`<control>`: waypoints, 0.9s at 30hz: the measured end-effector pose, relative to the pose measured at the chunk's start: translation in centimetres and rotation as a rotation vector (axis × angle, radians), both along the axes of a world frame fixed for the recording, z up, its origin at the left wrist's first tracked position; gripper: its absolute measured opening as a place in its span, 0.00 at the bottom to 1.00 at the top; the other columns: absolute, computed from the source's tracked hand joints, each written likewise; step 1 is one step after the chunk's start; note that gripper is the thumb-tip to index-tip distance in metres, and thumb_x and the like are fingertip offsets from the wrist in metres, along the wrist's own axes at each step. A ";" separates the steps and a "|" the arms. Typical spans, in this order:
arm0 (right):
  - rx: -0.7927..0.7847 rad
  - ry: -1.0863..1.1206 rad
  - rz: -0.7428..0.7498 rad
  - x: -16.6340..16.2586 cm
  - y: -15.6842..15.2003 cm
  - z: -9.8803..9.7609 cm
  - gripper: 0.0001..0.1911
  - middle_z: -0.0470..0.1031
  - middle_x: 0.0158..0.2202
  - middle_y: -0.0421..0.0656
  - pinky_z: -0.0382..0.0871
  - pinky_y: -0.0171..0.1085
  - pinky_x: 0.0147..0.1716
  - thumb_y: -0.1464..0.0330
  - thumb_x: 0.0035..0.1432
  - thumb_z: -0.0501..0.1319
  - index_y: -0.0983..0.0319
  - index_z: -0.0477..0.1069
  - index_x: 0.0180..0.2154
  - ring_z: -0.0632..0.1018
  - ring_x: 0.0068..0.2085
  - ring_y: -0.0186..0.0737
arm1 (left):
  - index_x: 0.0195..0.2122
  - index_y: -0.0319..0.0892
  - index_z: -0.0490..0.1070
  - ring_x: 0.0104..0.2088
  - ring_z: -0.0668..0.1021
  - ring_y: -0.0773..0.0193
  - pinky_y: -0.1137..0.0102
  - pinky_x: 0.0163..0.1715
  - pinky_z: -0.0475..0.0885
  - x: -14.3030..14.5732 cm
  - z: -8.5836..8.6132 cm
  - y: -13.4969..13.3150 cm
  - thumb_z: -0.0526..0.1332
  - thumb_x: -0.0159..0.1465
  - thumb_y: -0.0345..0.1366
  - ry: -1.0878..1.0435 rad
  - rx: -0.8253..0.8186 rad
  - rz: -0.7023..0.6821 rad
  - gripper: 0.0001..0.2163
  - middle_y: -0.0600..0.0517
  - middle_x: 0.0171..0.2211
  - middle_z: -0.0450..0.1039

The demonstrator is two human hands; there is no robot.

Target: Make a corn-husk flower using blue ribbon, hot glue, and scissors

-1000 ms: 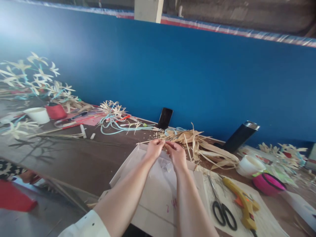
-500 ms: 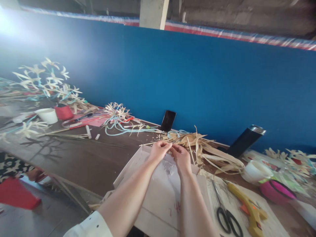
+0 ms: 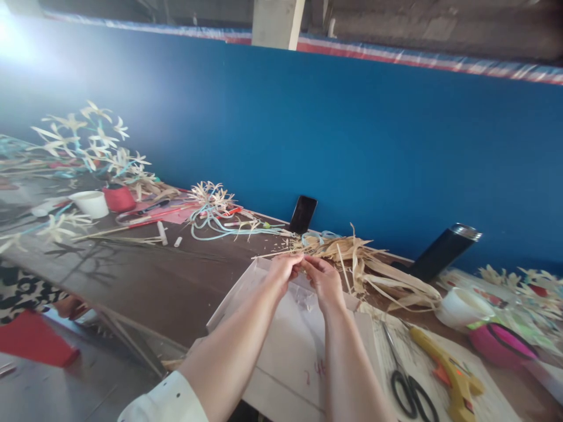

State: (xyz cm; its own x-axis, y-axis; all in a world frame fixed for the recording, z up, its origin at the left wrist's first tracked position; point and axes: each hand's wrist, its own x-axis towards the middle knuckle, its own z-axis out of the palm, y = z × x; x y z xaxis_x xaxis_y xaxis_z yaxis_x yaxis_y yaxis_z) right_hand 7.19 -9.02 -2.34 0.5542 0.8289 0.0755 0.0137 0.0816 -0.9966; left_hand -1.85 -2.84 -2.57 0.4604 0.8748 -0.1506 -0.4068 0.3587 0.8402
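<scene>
My left hand and my right hand meet fingertip to fingertip above a shallow white cardboard box. Both are closed in a pinch, and whatever lies between the fingers is too small or hidden to make out. Just beyond them a heap of dried corn husks spreads over the brown table. To the right of my forearm rest black-handled scissors and a yellow glue gun, both on a pale board.
A dark phone leans against the blue partition. A black flask tilts beside a white cup and a pink pouch. Pale husk flowers stand at left, near another white cup. Someone's patterned clothing shows below.
The whole view has shifted slightly, so things sit a little further right. My hands stay pinched together over the box, with only a small movement of the fingers.
</scene>
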 end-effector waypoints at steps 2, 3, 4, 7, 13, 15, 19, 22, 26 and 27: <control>0.003 0.040 0.006 0.1 0.1 -0.2 0.22 0.73 0.25 0.40 0.54 0.30 0.18 0.57 0.38 0.69 0.62 0.76 0.36 0.65 0.21 0.29 | 0.24 0.34 0.70 0.19 0.63 0.76 0.77 0.18 0.53 0.0 0.0 0.0 0.68 0.44 0.40 -0.006 -0.010 0.028 0.13 0.55 0.19 0.63; 0.006 0.074 0.008 0.2 0.2 -0.3 0.22 0.72 0.23 0.39 0.53 0.30 0.17 0.57 0.38 0.69 0.62 0.76 0.36 0.65 0.21 0.29 | 0.25 0.35 0.71 0.19 0.63 0.76 0.77 0.19 0.54 0.0 0.0 0.1 0.68 0.44 0.40 -0.007 -0.015 0.040 0.14 0.55 0.19 0.64; 0.012 0.117 0.009 0.3 0.2 -0.4 0.22 0.71 0.22 0.37 0.51 0.29 0.17 0.58 0.37 0.70 0.62 0.76 0.36 0.64 0.20 0.28 | 0.26 0.35 0.71 0.19 0.64 0.76 0.78 0.19 0.55 0.0 0.0 0.1 0.69 0.44 0.41 -0.004 -0.018 0.047 0.14 0.54 0.20 0.65; 0.045 0.254 0.007 0.6 0.3 -0.5 0.21 0.68 0.20 0.36 0.48 0.28 0.15 0.60 0.36 0.71 0.62 0.76 0.35 0.62 0.19 0.26 | 0.27 0.35 0.73 0.20 0.65 0.75 0.78 0.19 0.57 -0.2 0.1 0.1 0.68 0.45 0.43 0.030 -0.012 0.055 0.15 0.53 0.22 0.67; 0.058 0.332 0.008 0.6 0.3 -0.3 0.20 0.70 0.23 0.38 0.47 0.27 0.15 0.63 0.35 0.72 0.62 0.76 0.34 0.62 0.20 0.25 | 0.31 0.36 0.76 0.23 0.68 0.74 0.78 0.21 0.60 -0.3 0.5 -0.2 0.65 0.50 0.45 0.083 0.053 0.017 0.15 0.50 0.27 0.71; 0.056 0.337 0.009 0.5 0.3 -0.2 0.19 0.70 0.23 0.38 0.48 0.27 0.15 0.63 0.36 0.72 0.62 0.76 0.34 0.62 0.20 0.25 | 0.31 0.37 0.76 0.24 0.69 0.73 0.78 0.21 0.61 -0.2 0.6 -0.3 0.63 0.52 0.46 0.115 0.088 0.025 0.16 0.49 0.28 0.72; 0.054 0.330 0.006 0.4 0.2 -0.1 0.19 0.70 0.23 0.38 0.48 0.28 0.15 0.63 0.36 0.72 0.62 0.76 0.34 0.62 0.19 0.25 | 0.32 0.38 0.76 0.25 0.70 0.71 0.77 0.22 0.63 -0.1 0.4 -0.3 0.60 0.54 0.49 0.182 0.181 0.049 0.17 0.48 0.29 0.73; 0.054 0.310 0.006 0.4 0.1 -0.1 0.20 0.68 0.21 0.37 0.47 0.28 0.15 0.63 0.36 0.72 0.62 0.76 0.34 0.61 0.19 0.25 | 0.31 0.38 0.76 0.25 0.70 0.70 0.76 0.21 0.62 -0.1 0.3 -0.3 0.61 0.53 0.50 0.228 0.270 0.045 0.18 0.49 0.27 0.72; 0.034 0.213 -0.024 0.5 0.1 -0.3 0.22 0.68 0.21 0.36 0.49 0.29 0.16 0.60 0.36 0.71 0.61 0.75 0.36 0.62 0.19 0.26 | 0.27 0.39 0.74 0.21 0.68 0.71 0.76 0.21 0.61 -0.2 0.1 -0.2 0.64 0.49 0.47 0.290 0.355 0.059 0.15 0.53 0.21 0.68; 0.024 0.174 -0.031 0.5 0.1 -0.3 0.23 0.69 0.21 0.37 0.50 0.29 0.16 0.59 0.36 0.71 0.61 0.75 0.37 0.63 0.19 0.27 | 0.25 0.39 0.74 0.20 0.67 0.72 0.76 0.21 0.60 -0.2 0.1 -0.1 0.65 0.49 0.47 0.293 0.355 0.067 0.14 0.54 0.20 0.67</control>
